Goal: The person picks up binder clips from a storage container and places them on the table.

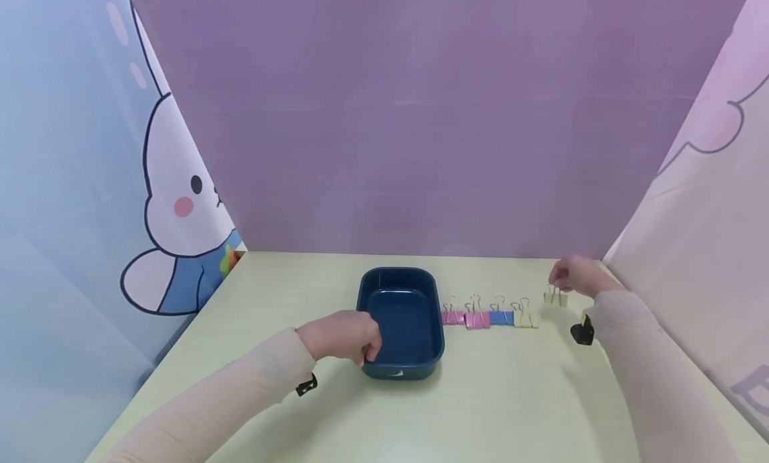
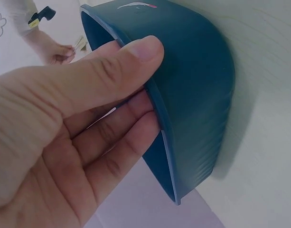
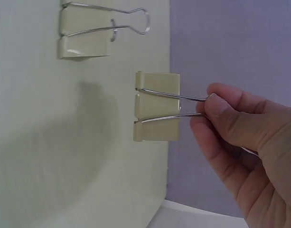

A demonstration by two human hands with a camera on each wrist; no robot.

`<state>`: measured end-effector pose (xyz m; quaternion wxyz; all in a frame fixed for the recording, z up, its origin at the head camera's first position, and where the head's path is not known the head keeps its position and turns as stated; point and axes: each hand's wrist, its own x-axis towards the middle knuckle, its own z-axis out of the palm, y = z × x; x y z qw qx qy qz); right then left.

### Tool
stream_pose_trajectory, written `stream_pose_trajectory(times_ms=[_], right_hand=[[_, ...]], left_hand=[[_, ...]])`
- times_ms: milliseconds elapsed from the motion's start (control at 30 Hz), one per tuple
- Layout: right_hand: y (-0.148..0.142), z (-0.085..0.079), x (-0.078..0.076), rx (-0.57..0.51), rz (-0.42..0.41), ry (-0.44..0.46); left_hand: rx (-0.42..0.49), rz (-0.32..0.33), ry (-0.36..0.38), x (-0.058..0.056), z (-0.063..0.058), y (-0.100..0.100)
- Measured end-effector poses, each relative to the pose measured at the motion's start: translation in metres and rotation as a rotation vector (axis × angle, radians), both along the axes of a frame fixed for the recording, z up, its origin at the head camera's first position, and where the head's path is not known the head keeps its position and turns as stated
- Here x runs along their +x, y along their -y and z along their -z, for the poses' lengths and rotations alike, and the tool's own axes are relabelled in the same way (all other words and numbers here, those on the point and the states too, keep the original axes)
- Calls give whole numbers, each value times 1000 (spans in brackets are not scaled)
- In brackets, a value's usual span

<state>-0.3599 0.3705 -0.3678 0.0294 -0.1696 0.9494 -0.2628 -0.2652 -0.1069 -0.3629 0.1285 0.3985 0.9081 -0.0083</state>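
My left hand (image 1: 345,336) grips the near left corner of a dark blue bin (image 1: 399,371), its thumb outside the wall and its fingers inside, as the left wrist view shows. Off to the right, my right hand (image 1: 579,275) pinches the wire handles of a pale yellow binder clip (image 3: 157,107) between thumb and fingers. That clip hangs with its handles toward the hand. Beside it in the right wrist view stands another pale yellow binder clip (image 3: 86,31), the right end of a row that runs from the bin.
Left of that clip in the row are a blue binder clip (image 1: 501,318) and two pink binder clips, one (image 1: 477,320) slightly forward of the other (image 1: 452,318). A purple backdrop (image 1: 420,116) closes off the table's (image 1: 468,416) far edge, with printed curtains at both sides.
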Motion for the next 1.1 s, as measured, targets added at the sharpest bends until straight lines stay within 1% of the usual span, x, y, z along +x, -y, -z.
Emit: stream_pose_trajectory(times_ms=[67,133,300,333,767,933,1100], right_hand=[[0,8,0,-8,-15,33],[2,14,2,0,7,71],[6,25,4,14,31,95],[6,28,4,18,24,90],[8,38,5,9,44,154],[6,41,5,26,45,152],[5,45,5,19,53,157]], left_hand=[[0,2,-2,0,0,0],[0,3,-3,0,0,0],[-2,5,-1,0,0,0],[-2,5,0,0,0,-1],[-4,-7,2,-1,1,-3],[-7,-8,-3,0,1,-3],[-11,-4,-6,0,1,-3]])
